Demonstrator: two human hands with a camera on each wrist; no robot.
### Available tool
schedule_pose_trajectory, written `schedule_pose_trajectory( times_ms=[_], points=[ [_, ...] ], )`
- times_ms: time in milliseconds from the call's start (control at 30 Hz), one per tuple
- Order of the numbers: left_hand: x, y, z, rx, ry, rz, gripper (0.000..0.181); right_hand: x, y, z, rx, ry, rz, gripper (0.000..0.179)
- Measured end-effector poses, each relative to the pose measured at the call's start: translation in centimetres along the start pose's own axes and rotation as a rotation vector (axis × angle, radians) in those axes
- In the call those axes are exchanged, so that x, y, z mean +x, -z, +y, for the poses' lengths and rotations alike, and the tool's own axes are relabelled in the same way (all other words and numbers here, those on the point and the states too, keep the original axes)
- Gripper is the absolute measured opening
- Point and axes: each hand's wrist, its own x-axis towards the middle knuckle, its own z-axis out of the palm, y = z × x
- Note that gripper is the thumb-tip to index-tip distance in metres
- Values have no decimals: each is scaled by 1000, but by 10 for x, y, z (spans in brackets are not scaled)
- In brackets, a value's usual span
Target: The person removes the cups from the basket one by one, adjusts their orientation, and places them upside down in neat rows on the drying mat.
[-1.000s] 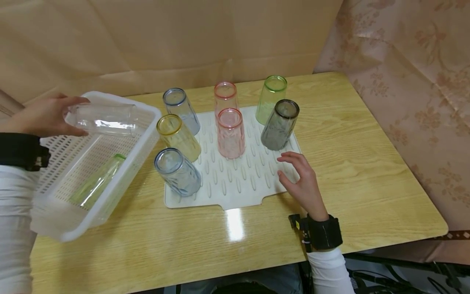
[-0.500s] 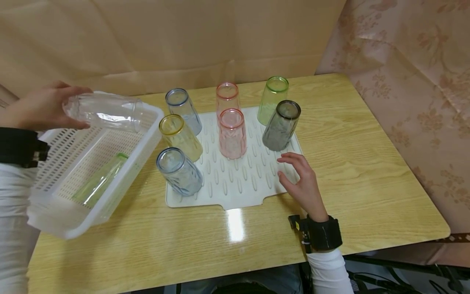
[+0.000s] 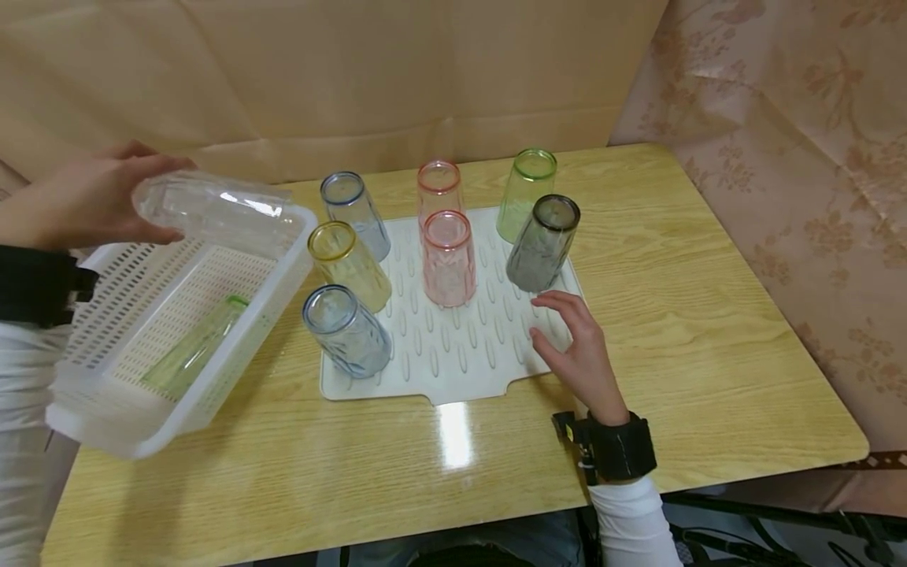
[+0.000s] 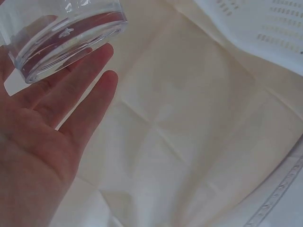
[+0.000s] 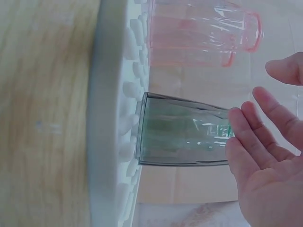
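At the left of the head view, my left hand (image 3: 99, 201) holds a clear drinking glass (image 3: 220, 213) by its thick base end. The glass lies nearly level above a white perforated basket (image 3: 230, 346), its mouth end pointing right and slightly down. A green glass (image 3: 194, 346) lies on its side in the basket. My right hand (image 3: 577, 354) hovers over the right front of a white drying mat (image 3: 460, 378), fingers loosely bent and holding nothing. Nearest to it stands a grey glass (image 3: 538, 252), upside down on the mat. In the left wrist view, fingers support the glass base (image 4: 71, 45).
Along the mat's left side stand two blue glasses (image 3: 347, 335) and a yellow glass (image 3: 350, 268), upside down. Two pink glasses (image 3: 449, 264) stand in the middle, and another green glass (image 3: 524, 201) at the back right. A wooden table (image 3: 708, 339) carries everything; a beige cloth (image 3: 354, 79) hangs behind.
My left hand has risen and shifted slightly right with the clear glass, whose mouth end now tips lower. The basket has moved slightly. My right hand has barely moved.
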Motion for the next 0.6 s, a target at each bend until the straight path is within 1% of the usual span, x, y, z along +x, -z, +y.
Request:
schedule_pose_trajectory(
  times_ms=[100, 233, 400, 600],
  points=[
    [1, 6, 10, -1, -23, 12, 85, 1, -1, -2, 1, -2, -8, 47],
    [3, 12, 22, -7, -61, 42, 85, 3, -1, -6, 12, -30, -17, 58],
    [6, 18, 37, 7, -88, 50, 84, 7, -1, -10, -9, -72, -35, 66],
    [9, 25, 56, 56, -123, 43, 86, 14, -2, -16, -17, -76, -51, 74]
  ],
)
